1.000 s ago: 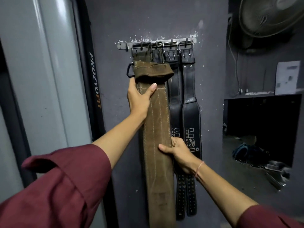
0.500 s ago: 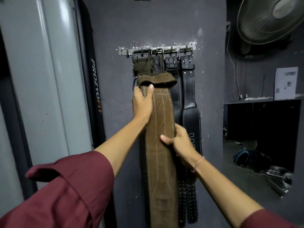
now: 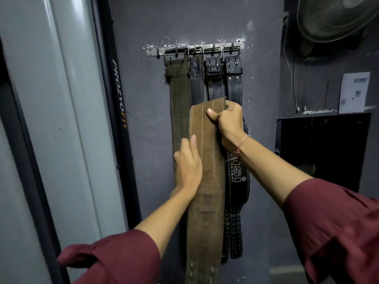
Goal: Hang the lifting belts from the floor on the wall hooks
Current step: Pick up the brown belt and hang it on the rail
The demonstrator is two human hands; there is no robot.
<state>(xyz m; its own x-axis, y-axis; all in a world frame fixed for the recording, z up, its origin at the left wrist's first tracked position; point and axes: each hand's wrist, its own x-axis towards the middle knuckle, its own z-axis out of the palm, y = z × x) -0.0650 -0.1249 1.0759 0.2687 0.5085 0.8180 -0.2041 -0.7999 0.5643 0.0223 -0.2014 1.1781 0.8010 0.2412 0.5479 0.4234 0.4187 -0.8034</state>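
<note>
A metal hook rail is fixed to the dark wall. From its left hooks hangs a brown suede lifting belt, its buckle end up at the rail. The belt's wide part is folded over at mid height. My right hand grips that folded top edge. My left hand is closed on the belt's left edge, lower down. Two black leather belts hang from the right hooks, partly behind the brown one, and a third dark strap hangs between them and the brown belt.
A grey pillar and a black frame marked PROZVOFIT stand left of the wall. At the upper right is a wall fan, with a cable and a white paper above a dark opening at the right.
The brown belt's fold has come down from near the rail to mid height. My right hand rose to grip its top edge, and my left hand slid down the left edge.
</note>
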